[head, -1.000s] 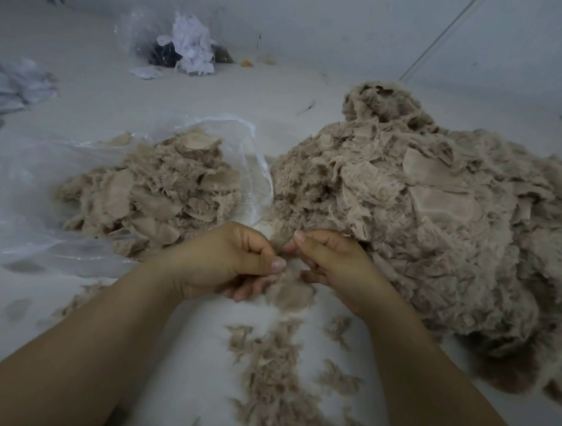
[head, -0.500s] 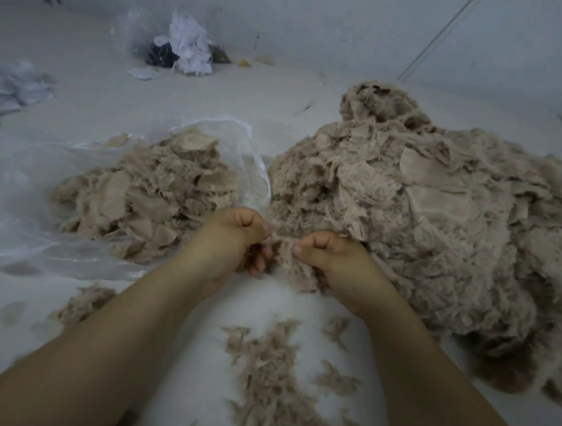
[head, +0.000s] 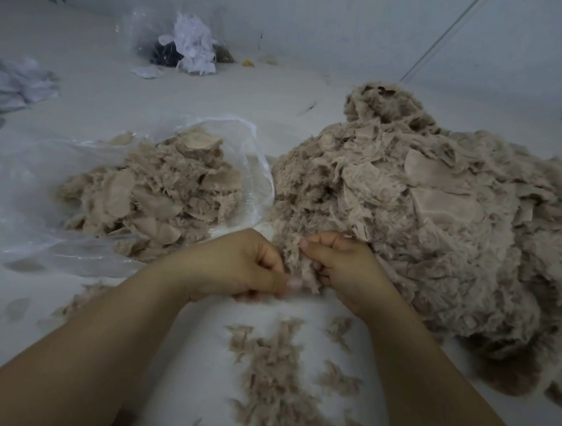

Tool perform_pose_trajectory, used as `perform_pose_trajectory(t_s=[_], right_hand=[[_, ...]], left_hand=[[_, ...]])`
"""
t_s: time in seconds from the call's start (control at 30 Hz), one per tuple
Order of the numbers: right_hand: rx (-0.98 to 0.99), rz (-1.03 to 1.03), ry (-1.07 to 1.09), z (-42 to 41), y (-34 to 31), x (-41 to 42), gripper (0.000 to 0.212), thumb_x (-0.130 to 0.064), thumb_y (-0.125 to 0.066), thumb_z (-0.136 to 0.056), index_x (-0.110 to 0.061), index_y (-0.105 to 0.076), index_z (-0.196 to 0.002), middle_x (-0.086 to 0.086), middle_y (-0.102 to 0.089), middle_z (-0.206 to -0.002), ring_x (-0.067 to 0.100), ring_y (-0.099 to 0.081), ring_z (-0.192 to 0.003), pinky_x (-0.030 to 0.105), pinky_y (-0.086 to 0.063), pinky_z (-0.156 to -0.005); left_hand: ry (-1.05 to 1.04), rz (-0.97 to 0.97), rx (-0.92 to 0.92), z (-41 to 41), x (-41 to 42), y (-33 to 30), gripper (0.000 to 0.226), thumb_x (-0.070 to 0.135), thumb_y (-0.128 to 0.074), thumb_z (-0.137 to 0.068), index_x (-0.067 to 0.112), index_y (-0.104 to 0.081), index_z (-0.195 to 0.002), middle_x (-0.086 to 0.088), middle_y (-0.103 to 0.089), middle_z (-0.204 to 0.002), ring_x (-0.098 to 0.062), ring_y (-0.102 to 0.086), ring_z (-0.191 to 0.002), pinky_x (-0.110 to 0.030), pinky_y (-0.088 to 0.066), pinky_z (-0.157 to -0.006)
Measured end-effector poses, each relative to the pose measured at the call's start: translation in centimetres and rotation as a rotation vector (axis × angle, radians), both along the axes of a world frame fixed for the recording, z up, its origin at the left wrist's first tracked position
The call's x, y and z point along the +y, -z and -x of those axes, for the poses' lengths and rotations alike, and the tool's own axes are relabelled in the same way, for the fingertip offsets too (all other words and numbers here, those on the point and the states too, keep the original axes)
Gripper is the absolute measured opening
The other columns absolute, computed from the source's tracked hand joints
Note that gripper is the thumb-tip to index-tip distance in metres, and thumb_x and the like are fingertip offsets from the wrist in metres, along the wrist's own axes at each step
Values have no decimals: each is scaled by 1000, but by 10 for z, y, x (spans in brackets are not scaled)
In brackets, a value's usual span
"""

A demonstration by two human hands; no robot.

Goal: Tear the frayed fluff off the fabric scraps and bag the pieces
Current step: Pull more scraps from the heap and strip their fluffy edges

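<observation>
Head view, looking down over my forearms: my left hand [head: 236, 266] and right hand [head: 342, 267] meet over one fuzzy tan scrap [head: 300, 269] at the near foot of the big unsorted pile [head: 438, 224]. Both sets of fingers are curled tight, thumbs pressed down, each pinching a side of the scrap, ready to pull it apart. To my left, the clear plastic bag [head: 253, 164] lies open on the pale floor [head: 214, 98], and the cleaned pieces [head: 161, 188] are heaped in its mouth. Torn fluff [head: 272, 372] trails across the floor between my forearms.

I judge the scrap feather-light, limp and soft, its fringe weak enough to give under a short tug; the best hold looks to be low on the fringe, close to the firmer backing, where it should not slip through my fingers.

Much of the scrap is buried behind my knuckles, and its edge blurs into the pile, so I cannot say where one ends. My lower fingers are hidden. At the far wall, a second bag [head: 146, 33] holding white shreds [head: 195, 43] is too dim to read.
</observation>
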State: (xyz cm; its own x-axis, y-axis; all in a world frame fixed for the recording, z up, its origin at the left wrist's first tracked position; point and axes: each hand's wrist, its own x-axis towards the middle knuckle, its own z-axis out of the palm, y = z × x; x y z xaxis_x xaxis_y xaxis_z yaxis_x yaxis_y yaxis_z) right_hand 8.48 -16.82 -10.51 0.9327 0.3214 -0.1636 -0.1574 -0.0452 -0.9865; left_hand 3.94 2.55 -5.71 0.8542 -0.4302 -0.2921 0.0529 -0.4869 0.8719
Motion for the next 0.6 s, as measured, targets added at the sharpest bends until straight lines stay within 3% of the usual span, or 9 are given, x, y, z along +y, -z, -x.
perform_pose_trajectory(t_s=[0.07, 0.17, 0.23, 0.3, 0.33, 0.4, 0.47, 0.53, 0.6], right_hand=[[-2, 14, -8, 0, -1, -1, 35, -17, -63, -94, -21, -69, -59, -3, -54, -51, 9, -48, -44, 20, -41, -44], [0, 11, -13, 0, -1, -1, 35, -20, -62, -94, -20, -68, -59, 0, -54, -54, 10, -49, -48, 22, -41, -47], [5, -26, -25, 1, -5, 0, 33, -31, -65, -92, -7, -67, -70, 16, -58, -66, 21, -54, -61, 30, -47, -59], [-12, -36, -88, 3, -8, 1, 57, -47, -69, -83, 10, -62, -90, 34, -62, -88, 32, -60, -79, 43, -52, -79], [-27, -20, -114, 5, -10, 1, 62, -51, -72, -78, 8, -60, -92, 36, -62, -94, 32, -61, -83, 46, -52, -84], [-57, 17, -126, 6, -13, 1, 47, -46, -78, -76, -3, -61, -85, 27, -61, -86, 29, -56, -80, 43, -48, -80], [-72, 29, -118, 6, -12, 0, 38, -32, -72, -88, 3, -59, -82, 18, -54, -77, 26, -47, -71, 36, -42, -68], [-66, 31, -102, 6, -10, 0, 39, -26, -63, -95, 11, -57, -83, 16, -50, -68, 25, -43, -62, 32, -40, -61], [-22, 13, -98, 6, -12, 1, 38, -27, -61, -96, 9, -61, -85, 15, -55, -65, 23, -50, -59, 30, -46, -60]], left_hand=[[-261, 11, -110, -4, -11, 6, 46, 52, -83, -63, 12, -63, -72, -1, -53, -51, -11, -45, -45, -21, -36, -42], [-373, 61, -211, -7, -23, 11, 35, 32, -81, -79, 6, -58, -84, 4, -57, -49, -9, -45, -36, -21, -35, -37], [-385, 61, -247, -7, -26, 11, 24, 23, -67, -93, 6, -58, -79, -3, -60, -50, -15, -49, -34, -22, -36, -35], [-373, 58, -238, -7, -28, 9, 28, 17, -56, -99, 7, -57, -73, -7, -62, -51, -18, -51, -34, -22, -38, -35], [-361, 55, -227, -7, -28, 8, 28, 14, -53, -100, 7, -57, -74, -7, -62, -51, -18, -52, -34, -22, -37, -35], [-374, 80, -204, -7, -28, 8, 25, 9, -51, -99, 5, -59, -77, -6, -60, -49, -16, -50, -33, -19, -35, -35], [-440, 130, -183, -8, -28, 9, 29, 11, -48, -102, 3, -57, -76, -5, -56, -47, -14, -45, -30, -17, -32, -35], [-479, 152, -161, -9, -27, 11, 35, 21, -46, -104, 3, -55, -76, -5, -57, -48, -15, -44, -31, -18, -31, -34], [-450, 132, -124, -8, -28, 11, 40, 37, -50, -101, 4, -56, -81, -7, -62, -53, -19, -49, -33, -19, -33, -34]])
